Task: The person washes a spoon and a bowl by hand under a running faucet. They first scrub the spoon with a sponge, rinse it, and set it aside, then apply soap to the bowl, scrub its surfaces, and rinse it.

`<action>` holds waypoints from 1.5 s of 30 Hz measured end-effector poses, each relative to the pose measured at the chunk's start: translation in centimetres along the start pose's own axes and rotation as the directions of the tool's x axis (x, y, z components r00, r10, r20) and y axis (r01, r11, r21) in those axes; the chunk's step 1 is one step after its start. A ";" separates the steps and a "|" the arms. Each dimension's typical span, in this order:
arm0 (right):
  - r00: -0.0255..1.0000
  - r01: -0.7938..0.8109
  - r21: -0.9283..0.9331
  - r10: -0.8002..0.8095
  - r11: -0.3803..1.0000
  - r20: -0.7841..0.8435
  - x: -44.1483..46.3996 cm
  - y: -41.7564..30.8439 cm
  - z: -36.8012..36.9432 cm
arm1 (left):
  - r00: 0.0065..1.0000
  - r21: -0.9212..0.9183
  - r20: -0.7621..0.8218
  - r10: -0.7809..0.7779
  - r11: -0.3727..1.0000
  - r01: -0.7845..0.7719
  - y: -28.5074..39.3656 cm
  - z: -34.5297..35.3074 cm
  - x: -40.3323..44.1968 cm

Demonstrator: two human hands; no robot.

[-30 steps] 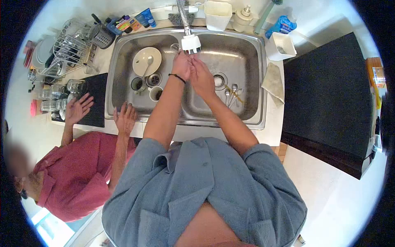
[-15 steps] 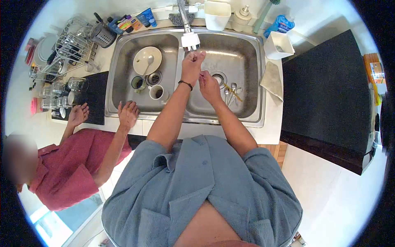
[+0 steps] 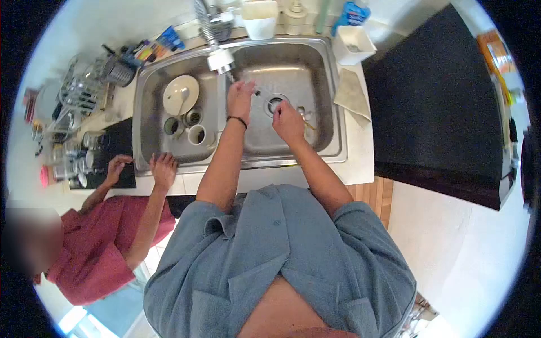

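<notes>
– Which thing is nearest to the hands?
– The tap head [image 3: 220, 60]. It is just beyond the left hand [image 3: 240, 100], whose fingers are blurred; I cannot tell if they are spread or pinching something.
– And the right hand [image 3: 288, 123]?
– It is curled above the right basin of the sink [image 3: 337, 156], near the drain [image 3: 276, 104]. Whether it holds something, I cannot tell. The two hands are apart.
– Where are the spoons [image 3: 301, 111]?
– In the same basin, just beside the right hand, on its right side, and only partly visible.
– What is to the left of the left hand?
– In the other basin, a white mug [image 3: 198, 134], a glass [image 3: 172, 126] and a plate [image 3: 179, 90] with a spoon on it.
– And farther away?
– To the left, another person's hand [image 3: 163, 169] rests at the sink's edge. To the right of the right hand lies a cloth [image 3: 352, 96].
</notes>
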State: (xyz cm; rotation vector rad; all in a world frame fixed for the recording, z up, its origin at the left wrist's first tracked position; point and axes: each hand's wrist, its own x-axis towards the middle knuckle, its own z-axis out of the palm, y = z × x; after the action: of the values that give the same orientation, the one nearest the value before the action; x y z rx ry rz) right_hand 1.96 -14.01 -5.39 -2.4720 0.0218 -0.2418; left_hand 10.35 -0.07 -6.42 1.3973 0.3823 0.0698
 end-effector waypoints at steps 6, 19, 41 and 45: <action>0.985 -0.077 -0.160 0.100 0.984 0.141 -2.5 3.4 -4.4 | 0.888 0.179 0.217 -0.406 0.910 0.373 -6.1 3.0 -2.6; 0.966 -0.258 0.005 0.258 0.966 0.019 -3.1 5.7 -13.0 | 0.909 0.271 0.292 -0.297 0.937 0.219 -3.1 14.1 -5.6; 0.968 -0.114 0.252 0.165 0.961 -0.190 -0.3 9.0 -13.2 | 0.735 -0.403 0.620 -0.276 0.692 0.599 1.0 15.9 -4.8; 0.981 -0.099 0.249 0.136 0.963 -0.135 -1.2 8.9 -12.5 | 0.725 -0.460 0.620 -0.301 0.609 0.646 1.0 14.9 -5.1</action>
State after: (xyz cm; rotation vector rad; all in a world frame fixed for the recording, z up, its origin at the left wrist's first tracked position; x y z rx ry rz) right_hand -1.02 -28.55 -1.39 -2.1968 0.1930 -0.3581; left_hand 10.29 -15.37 -2.48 0.5171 0.2646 -0.5695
